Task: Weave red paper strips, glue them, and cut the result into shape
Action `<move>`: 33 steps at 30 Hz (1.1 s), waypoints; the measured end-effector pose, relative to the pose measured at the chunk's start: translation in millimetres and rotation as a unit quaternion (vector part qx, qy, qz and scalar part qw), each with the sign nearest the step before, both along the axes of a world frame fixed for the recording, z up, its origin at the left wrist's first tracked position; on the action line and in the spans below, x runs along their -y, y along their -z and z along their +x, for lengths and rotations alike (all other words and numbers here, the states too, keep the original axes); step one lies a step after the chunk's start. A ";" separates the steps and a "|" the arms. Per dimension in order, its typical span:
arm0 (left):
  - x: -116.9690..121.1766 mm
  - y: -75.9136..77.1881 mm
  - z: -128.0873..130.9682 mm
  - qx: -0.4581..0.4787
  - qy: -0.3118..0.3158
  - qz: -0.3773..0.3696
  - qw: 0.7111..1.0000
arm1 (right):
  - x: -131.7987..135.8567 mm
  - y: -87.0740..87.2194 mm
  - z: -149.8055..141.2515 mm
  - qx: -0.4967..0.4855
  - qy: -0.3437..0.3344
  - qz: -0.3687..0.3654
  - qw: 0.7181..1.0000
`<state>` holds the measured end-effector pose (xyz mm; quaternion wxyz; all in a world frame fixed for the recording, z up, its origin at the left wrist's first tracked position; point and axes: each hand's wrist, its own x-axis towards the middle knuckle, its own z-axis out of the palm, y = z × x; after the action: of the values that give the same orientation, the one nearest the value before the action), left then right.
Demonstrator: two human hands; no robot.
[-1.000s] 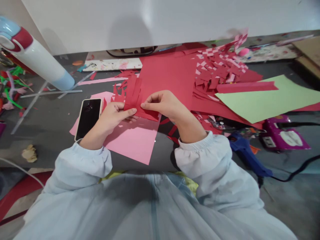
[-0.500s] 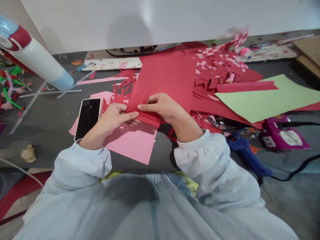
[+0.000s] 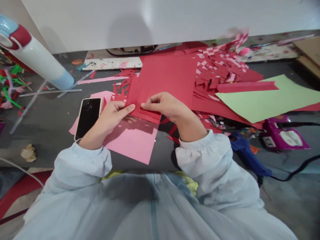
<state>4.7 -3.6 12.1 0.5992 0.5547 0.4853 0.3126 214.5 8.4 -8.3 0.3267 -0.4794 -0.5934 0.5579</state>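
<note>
A piece of red paper (image 3: pixel 137 94) with narrow strip-like lines on it is between my hands. My left hand (image 3: pixel 112 116) grips its left side, thumb on top and fingers underneath. At the right side, my right hand (image 3: pixel 166 106) pinches the paper between thumb and forefinger; the exact layer it holds is hard to make out. Below the hands lies a pink paper sheet (image 3: pixel 133 141), partly covered. Behind them is a large red sheet (image 3: pixel 170 75). A phone (image 3: pixel 88 118) with a dark screen lies beside my left wrist.
Woven red-and-pink paper pieces (image 3: pixel 220 65) are heaped at the back right, beside a light green sheet (image 3: pixel 267 98). A blue glue gun (image 3: pixel 246 151) and a purple box (image 3: pixel 285 135) sit at right. A white bottle (image 3: pixel 42 56) stands at left.
The red paper has turned and tipped up slightly at its left side. My left thumb has slid a little up and left on it, and my right hand has shifted slightly right.
</note>
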 end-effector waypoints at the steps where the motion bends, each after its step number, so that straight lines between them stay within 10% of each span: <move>1: 0.0 0.2 0.1 -0.003 0.000 0.004 1.000 | 0.0 0.1 0.3 -0.002 -0.002 0.002 1.000; 33: 2.6 -3.3 2.6 -0.054 0.027 0.032 0.998 | 5.1 -8.6 -5.4 0.014 -0.003 -0.044 0.999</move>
<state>7.3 -6.2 15.3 0.5625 0.6026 0.4912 0.2814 209.1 3.3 0.3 0.2956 -0.4992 -0.5741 0.5778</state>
